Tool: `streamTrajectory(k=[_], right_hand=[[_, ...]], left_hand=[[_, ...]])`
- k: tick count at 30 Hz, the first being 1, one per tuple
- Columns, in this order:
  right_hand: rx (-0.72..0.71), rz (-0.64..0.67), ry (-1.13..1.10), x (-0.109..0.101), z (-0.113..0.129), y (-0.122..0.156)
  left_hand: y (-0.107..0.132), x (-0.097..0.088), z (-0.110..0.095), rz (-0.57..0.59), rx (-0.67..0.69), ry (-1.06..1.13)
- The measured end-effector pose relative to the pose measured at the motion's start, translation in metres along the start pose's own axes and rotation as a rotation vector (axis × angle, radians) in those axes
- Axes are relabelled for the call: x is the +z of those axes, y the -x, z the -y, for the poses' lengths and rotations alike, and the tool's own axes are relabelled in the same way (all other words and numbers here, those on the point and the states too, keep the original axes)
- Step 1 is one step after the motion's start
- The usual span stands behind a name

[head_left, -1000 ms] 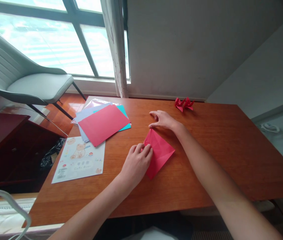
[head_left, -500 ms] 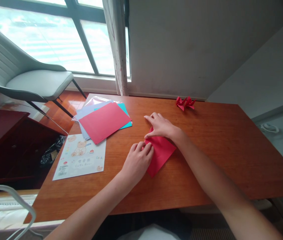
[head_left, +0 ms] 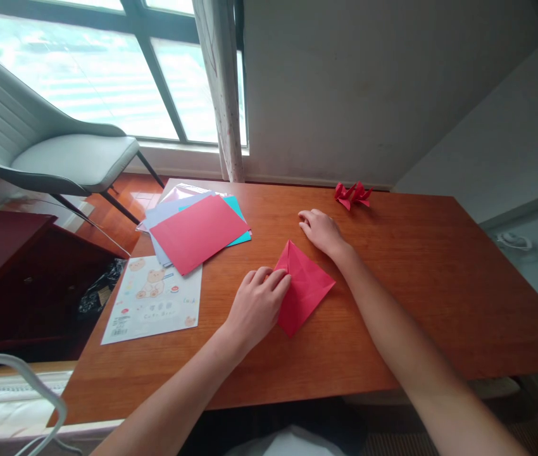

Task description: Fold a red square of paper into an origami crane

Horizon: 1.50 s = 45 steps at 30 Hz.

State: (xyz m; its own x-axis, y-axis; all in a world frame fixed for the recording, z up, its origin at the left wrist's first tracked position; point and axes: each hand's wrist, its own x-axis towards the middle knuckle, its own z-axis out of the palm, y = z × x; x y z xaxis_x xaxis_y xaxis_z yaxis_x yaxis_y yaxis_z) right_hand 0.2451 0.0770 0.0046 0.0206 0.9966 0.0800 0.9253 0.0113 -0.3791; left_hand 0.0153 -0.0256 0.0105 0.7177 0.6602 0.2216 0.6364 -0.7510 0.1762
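Folded red paper [head_left: 306,288] lies flat on the wooden table [head_left: 392,329], between the two arms, roughly diamond-shaped, one corner pointing toward the table's far edge. A crease runs down from that corner, and a narrow flap shows along the upper left side.

Left hand [head_left: 258,301]: over the paper's left corner, covering it. Fingers bent, tips resting on the upper face near the crease. Thumb hidden, so cannot tell whether the hand pinches the sheet or only presses it down.

Right hand [head_left: 322,231]: off the paper, beyond its far corner and a little to the right. Fingers loosely curled, nothing visible in them (whether the hand touches the tabletop cannot be told). The right forearm passes just beside the paper's right corner, with bare wood showing between.

Surroundings: red folded figures [head_left: 353,196] stand near the far edge, beyond the right hand and to its right. Well to the left of the work, a red sheet [head_left: 199,234] tops a loose stack; a teal sheet [head_left: 239,238] sticks out on its right. A white bear-printed sheet [head_left: 152,310] lies nearer the person, partly under the stack.
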Motion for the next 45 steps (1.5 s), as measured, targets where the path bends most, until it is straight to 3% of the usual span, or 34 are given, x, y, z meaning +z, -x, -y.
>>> streamTrajectory(k=[9, 12, 15, 18, 20, 25, 27, 30, 32, 40, 45], right_hand=[[-0.077, -0.016, -0.305, 0.006, 0.003, 0.056], [-0.019, 0.007, -0.417, 0.002, 0.004, 0.069], [0.053, 0.108, -0.713, -0.002, 0.005, 0.08], [0.139, 0.198, -1.0, -0.001, 0.007, 0.091], [0.213, 0.187, -1.041, 0.002, 0.01, 0.097], [0.268, 0.016, -0.639, 0.006, 0.015, 0.108], [0.262, -0.043, -0.448, 0.006, 0.017, 0.11], [0.232, -0.082, -0.336, 0.008, 0.018, 0.114], [0.202, -0.1, -0.331, 0.009, 0.017, 0.116], [0.025, -0.156, -0.289, 0.013, 0.013, 0.138], [-0.219, -0.232, -0.091, 0.016, 0.02, 0.165]], left_hand=[[-0.001, 0.006, 0.025, -0.254, -0.33, 0.422], [-0.003, 0.002, 0.029, -0.262, -0.409, 0.625], [-0.005, 0.001, 0.031, -0.274, -0.45, 0.777], [-0.006, 0.006, 0.034, -0.272, -0.458, 0.795], [-0.006, 0.01, 0.036, -0.266, -0.447, 0.7], [-0.005, 0.008, 0.032, -0.348, -0.382, 0.14], [-0.003, 0.005, 0.026, -0.317, -0.315, 0.029], [-0.001, 0.003, 0.015, -0.106, -0.178, -0.063], [-0.001, 0.003, 0.01, -0.026, -0.133, -0.117], [0.001, 0.005, 0.01, 0.0, -0.096, -0.178], [0.001, 0.003, 0.01, 0.0, -0.122, -0.189]])
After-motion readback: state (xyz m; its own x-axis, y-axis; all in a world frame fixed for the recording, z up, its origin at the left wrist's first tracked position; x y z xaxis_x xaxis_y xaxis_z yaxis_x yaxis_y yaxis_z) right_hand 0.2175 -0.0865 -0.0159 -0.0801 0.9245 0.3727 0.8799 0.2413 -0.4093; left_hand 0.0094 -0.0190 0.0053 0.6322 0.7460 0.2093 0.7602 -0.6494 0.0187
